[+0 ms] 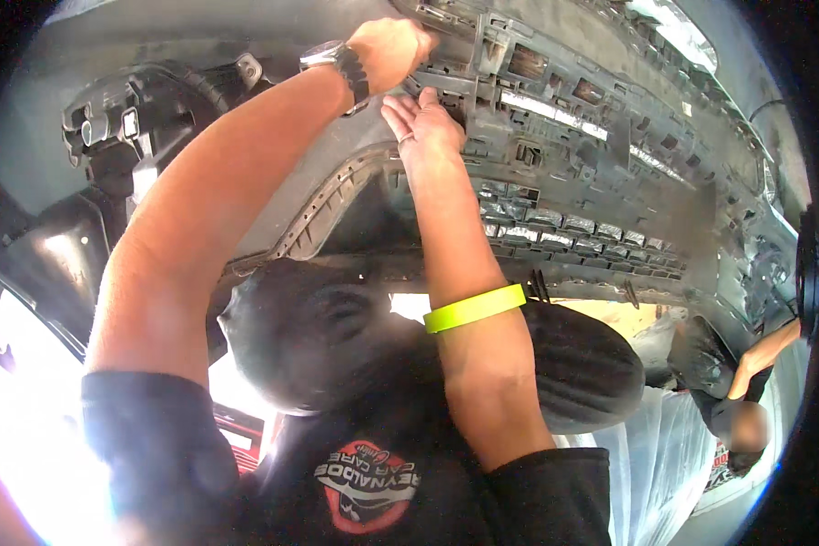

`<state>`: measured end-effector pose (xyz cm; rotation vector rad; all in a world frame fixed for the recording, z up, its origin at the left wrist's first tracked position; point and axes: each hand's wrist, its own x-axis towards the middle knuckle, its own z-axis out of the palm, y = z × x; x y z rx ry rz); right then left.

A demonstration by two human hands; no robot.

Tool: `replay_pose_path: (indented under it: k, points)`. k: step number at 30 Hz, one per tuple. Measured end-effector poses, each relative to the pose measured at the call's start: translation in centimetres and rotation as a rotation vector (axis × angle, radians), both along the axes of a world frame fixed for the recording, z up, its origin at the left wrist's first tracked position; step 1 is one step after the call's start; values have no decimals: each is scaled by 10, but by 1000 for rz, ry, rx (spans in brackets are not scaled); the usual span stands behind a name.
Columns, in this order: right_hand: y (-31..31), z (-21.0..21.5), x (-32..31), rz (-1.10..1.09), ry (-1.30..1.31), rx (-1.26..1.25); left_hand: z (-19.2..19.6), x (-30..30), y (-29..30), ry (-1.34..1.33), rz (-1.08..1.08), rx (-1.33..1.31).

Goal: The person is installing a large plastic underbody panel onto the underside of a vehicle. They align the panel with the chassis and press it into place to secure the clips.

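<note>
Grey moulded plastic fills the upper part of our view: the inner face of a car bumper cover, ribbed and latticed with small rectangular cells, tilted so that it runs from the upper left down to the right rim. We see no bench beneath it; it hangs above us, and below its lower edge lies a dark rounded shape that we cannot identify.

Our left hand, a wristwatch on its wrist, is curled against the top of the lattice, fingers folded over a ridge; whether it pinches anything there we cannot tell. Our right hand, with a yellow-green wristband lower on its forearm, lies just below it, fingers together and pressed flat on the plastic. The two hands are near each other, almost touching.

At the upper left a black bracket piece juts from the cover's end. Bright daylight washes out the lower left corner. At the far right another person's arm reaches up to the cover's lower right edge, well apart from our hands. Pale sheeting hangs beneath that side. Open room lies below the cover, between the dark shape and the sheeting.
</note>
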<state>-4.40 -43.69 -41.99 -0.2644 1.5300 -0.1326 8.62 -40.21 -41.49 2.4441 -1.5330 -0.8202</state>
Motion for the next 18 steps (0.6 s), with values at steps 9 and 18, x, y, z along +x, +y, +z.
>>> replay_pose_path:
  k: [9, 18]
  points:
    - [3, 3, 13, -77, 40, 85, 8, 6, -15, -15, -229, 62]
    - [7, 4, 23, -89, 83, 140, -6, 6, -15, -73, -248, 6]
